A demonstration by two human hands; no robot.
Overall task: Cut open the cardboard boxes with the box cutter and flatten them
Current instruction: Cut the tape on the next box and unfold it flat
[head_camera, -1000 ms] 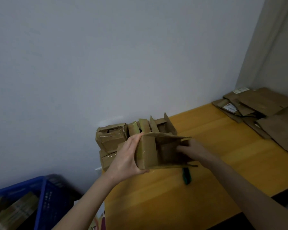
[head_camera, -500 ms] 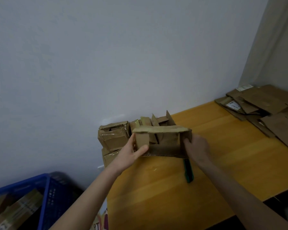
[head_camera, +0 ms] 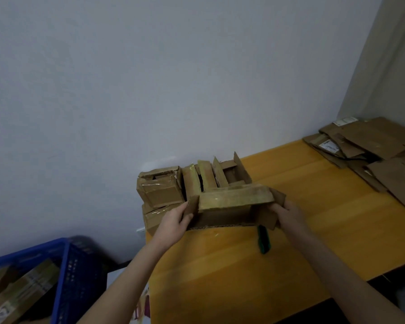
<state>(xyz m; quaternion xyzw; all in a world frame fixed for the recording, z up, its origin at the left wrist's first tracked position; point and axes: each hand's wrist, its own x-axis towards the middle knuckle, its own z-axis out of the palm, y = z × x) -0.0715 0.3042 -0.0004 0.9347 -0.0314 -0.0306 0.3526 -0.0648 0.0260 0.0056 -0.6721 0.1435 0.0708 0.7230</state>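
Note:
An opened brown cardboard box [head_camera: 229,210] lies on its side on the yellow table [head_camera: 302,220], its open mouth toward me. My left hand [head_camera: 173,220] grips its left end flap. My right hand [head_camera: 288,212] grips its right end flap. A green box cutter [head_camera: 263,239] lies on the table just in front of the box, between my forearms, with no hand on it.
Several taped and opened small boxes [head_camera: 164,190] are stacked against the grey wall behind the held box. Flattened cardboard [head_camera: 369,150] is piled at the table's far right. A blue crate [head_camera: 63,277] holding more boxes stands on the floor at the lower left.
The box has come down onto the table and been stretched wider between my hands. My right hand has shifted from inside the box to its right end flap.

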